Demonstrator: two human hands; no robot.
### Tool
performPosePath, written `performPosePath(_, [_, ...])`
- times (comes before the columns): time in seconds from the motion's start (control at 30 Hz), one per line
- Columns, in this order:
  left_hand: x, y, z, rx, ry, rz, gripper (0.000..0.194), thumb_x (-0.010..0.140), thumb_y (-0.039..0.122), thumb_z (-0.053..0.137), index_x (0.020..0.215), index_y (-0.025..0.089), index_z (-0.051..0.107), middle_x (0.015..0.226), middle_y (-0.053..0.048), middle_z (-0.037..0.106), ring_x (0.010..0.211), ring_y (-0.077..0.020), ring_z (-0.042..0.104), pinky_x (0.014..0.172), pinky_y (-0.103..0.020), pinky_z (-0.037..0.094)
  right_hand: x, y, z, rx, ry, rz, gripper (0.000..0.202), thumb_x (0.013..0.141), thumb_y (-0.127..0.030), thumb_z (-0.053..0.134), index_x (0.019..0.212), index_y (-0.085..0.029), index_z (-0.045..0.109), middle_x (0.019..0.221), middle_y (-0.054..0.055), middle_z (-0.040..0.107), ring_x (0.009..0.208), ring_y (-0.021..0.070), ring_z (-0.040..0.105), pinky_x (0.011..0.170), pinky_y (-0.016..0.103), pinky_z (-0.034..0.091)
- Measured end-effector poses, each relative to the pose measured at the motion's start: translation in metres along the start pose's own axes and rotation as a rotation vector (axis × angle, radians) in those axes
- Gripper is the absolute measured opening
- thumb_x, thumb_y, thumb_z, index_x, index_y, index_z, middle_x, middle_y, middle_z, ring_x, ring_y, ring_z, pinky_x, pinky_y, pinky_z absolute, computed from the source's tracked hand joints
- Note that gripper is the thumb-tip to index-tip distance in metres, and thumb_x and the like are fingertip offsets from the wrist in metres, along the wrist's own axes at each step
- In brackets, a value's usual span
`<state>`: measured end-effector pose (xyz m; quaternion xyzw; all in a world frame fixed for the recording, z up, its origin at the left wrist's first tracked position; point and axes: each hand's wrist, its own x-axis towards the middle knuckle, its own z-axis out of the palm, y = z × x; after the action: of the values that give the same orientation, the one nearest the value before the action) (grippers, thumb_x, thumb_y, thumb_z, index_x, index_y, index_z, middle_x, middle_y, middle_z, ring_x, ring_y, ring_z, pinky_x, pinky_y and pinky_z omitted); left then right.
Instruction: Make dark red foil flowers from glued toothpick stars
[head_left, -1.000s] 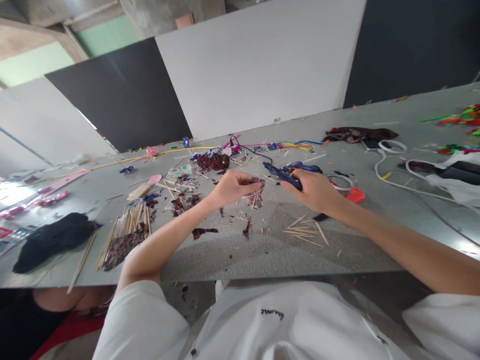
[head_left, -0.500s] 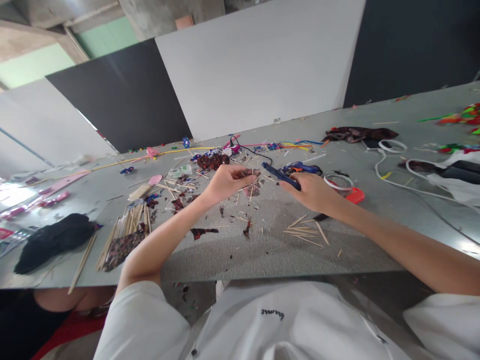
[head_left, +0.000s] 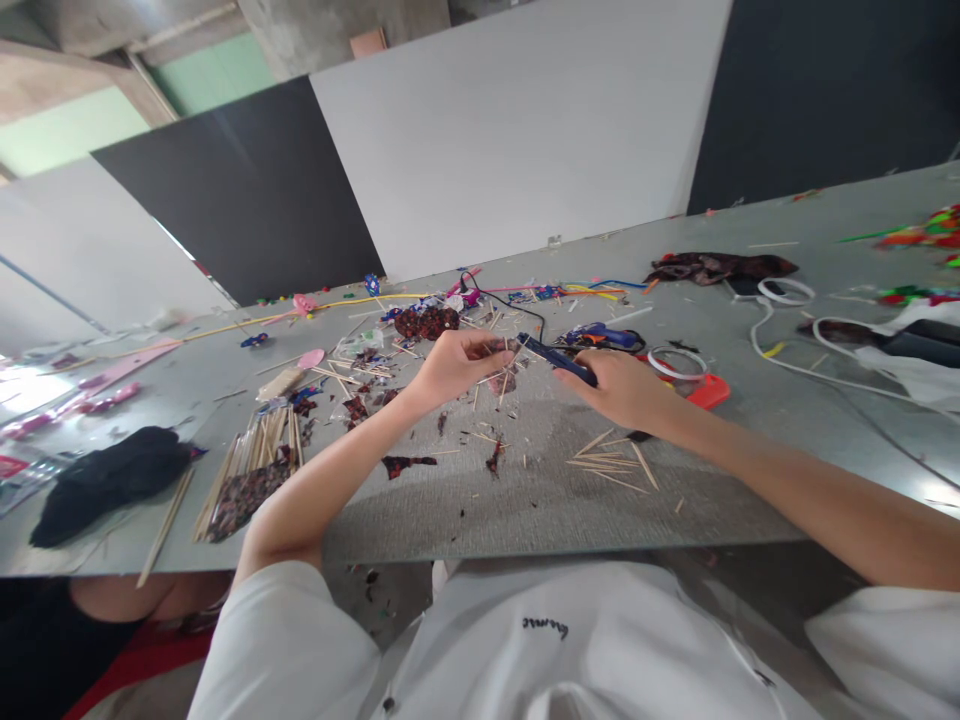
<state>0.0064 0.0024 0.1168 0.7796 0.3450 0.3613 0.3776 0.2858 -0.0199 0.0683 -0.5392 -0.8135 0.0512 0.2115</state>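
My left hand (head_left: pixel 456 362), thumb and fingers pinched, holds a small piece of dark red-and-black patterned material (head_left: pixel 487 348). Thin sticks show around its fingertips; whether these are held or lie behind cannot be told. My right hand (head_left: pixel 619 385) is wrapped round a long dark blue hand tool (head_left: pixel 555 357), which looks like a stapler or pliers. The tool's tip reaches the material at the left fingertips; whether they touch is unclear. Scraps of the same material (head_left: pixel 409 465) and loose wooden sticks (head_left: pixel 607 464) lie on the grey table (head_left: pixel 465 520) below both hands.
A clear bag of sticks and dark scraps (head_left: pixel 251 490) and a black cloth bundle (head_left: pixel 112 485) lie left. Beyond the hands are a dark patterned bundle (head_left: pixel 426 322) and a blue glue gun (head_left: pixel 607 337). White cables (head_left: pixel 840 378) run across the right side. Another person's leg (head_left: pixel 150 598) shows lower left.
My right hand has shifted slightly left, bringing the dark blue tool's tip close to the left fingertips. The left hand has barely moved.
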Motion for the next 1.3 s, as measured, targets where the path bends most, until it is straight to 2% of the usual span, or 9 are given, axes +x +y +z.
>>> performPosePath(0.33, [0.0,0.001,0.001,-0.017,-0.026,0.022,0.028,0.092,0.043,0.075,0.087,0.016,0.075,0.074,-0.004,0.075,0.061,-0.0137,0.07,0.062,-0.026,0.055,-0.005,-0.008,0.001,-0.023,-0.042,-0.017,0.051,0.107,-0.06,0.038,0.088,-0.021,0.065,0.088,0.011,0.076,0.081,0.0274,0.069,0.07,0.034,0.038])
performPosePath(0.7, [0.002,-0.007,0.001,0.04,0.016,0.027,0.03,0.091,0.045,0.076,0.089,0.016,0.077,0.081,-0.006,0.077,0.065,-0.0139,0.07,0.062,-0.026,0.055,-0.006,-0.013,-0.001,-0.029,-0.044,-0.013,0.057,0.107,-0.064,0.034,0.082,-0.022,0.064,0.082,0.01,0.076,0.076,0.026,0.069,0.066,0.034,0.037])
performPosePath(1.07, [0.003,-0.008,0.0,0.028,0.012,0.018,0.029,0.091,0.043,0.076,0.094,0.015,0.079,0.079,-0.006,0.077,0.063,-0.0133,0.069,0.062,-0.025,0.055,-0.007,-0.014,-0.002,-0.046,-0.043,0.008,0.057,0.107,-0.062,0.034,0.081,-0.022,0.065,0.08,0.01,0.075,0.075,0.0263,0.069,0.064,0.033,0.034])
performPosePath(1.3, [0.004,-0.009,0.001,0.043,0.028,0.004,0.03,0.09,0.044,0.076,0.098,0.015,0.08,0.081,-0.005,0.078,0.063,-0.0132,0.069,0.062,-0.024,0.054,-0.008,-0.014,-0.002,-0.054,-0.031,0.016,0.058,0.107,-0.063,0.033,0.088,-0.021,0.069,0.081,0.01,0.076,0.075,0.0267,0.07,0.064,0.034,0.036])
